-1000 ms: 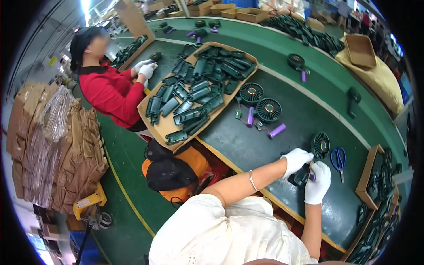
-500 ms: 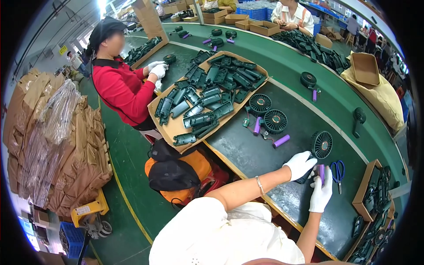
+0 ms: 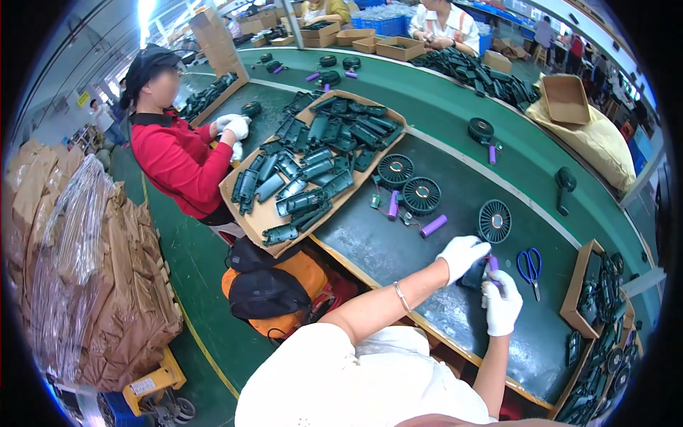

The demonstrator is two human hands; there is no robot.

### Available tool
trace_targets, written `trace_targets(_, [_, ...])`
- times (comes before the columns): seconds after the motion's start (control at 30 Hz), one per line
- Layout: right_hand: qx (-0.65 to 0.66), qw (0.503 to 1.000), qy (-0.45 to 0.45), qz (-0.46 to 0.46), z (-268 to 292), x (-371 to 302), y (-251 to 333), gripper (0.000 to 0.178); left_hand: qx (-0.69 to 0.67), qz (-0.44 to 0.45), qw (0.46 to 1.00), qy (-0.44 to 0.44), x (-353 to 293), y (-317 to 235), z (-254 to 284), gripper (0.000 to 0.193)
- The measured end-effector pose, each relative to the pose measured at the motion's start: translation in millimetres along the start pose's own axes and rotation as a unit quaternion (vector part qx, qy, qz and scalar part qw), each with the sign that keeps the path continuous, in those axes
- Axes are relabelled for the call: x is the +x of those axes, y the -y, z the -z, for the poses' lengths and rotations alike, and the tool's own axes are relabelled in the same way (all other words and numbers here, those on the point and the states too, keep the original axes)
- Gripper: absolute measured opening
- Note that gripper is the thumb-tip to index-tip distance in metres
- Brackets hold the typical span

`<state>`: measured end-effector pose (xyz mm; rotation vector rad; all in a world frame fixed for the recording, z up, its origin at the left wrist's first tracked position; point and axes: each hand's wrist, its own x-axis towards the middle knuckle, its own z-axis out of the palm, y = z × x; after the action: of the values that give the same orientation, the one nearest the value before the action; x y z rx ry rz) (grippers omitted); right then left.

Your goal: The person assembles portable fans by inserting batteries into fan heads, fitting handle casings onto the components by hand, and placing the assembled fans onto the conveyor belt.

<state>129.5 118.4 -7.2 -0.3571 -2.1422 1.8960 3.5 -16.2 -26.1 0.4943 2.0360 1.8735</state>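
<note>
My left hand (image 3: 462, 257), in a white glove, grips the dark green handle casing (image 3: 472, 276) of a small fan, partly hidden by the fingers. The round fan head (image 3: 494, 221) lies just beyond it, its face turned up. Gloved too, my right hand (image 3: 502, 302) pinches a purple battery cell (image 3: 494, 264) against the casing's right side. Whether the cell is inside the casing cannot be made out. Blue-handled scissors (image 3: 529, 267) lie to the right of my hands. To the left are two fan heads (image 3: 421, 195) with wired purple cells (image 3: 432, 226).
A cardboard tray (image 3: 284, 245) heaped with green casings covers the table's left part. Boxes of parts (image 3: 578, 313) stand at the right edge. Beyond runs a green conveyor (image 3: 526, 167) carrying fans. A co-worker in red (image 3: 174, 160) works at the left, near a backpack (image 3: 274, 288).
The whole view has shifted a little left. My right hand has brought the purple cell from upright beside the casing to close against it, nearer my left fingers.
</note>
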Motion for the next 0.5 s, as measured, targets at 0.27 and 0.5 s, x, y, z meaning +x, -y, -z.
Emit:
trace_targets(0.27, [-0.178, 0.96, 0.171, 0.132, -9.4, 12.9, 11.2, 0.016, -0.348, 0.117, 0.926, 0.084, -3.0, -19.2, 1.1, 0.022])
trace_targets(0.5, [-0.168, 0.97, 0.091, 0.151, -11.5, 6.5, 1.5, 0.024, -0.312, 0.108, 0.941, 0.08, -2.0, -22.9, 0.6, 0.028])
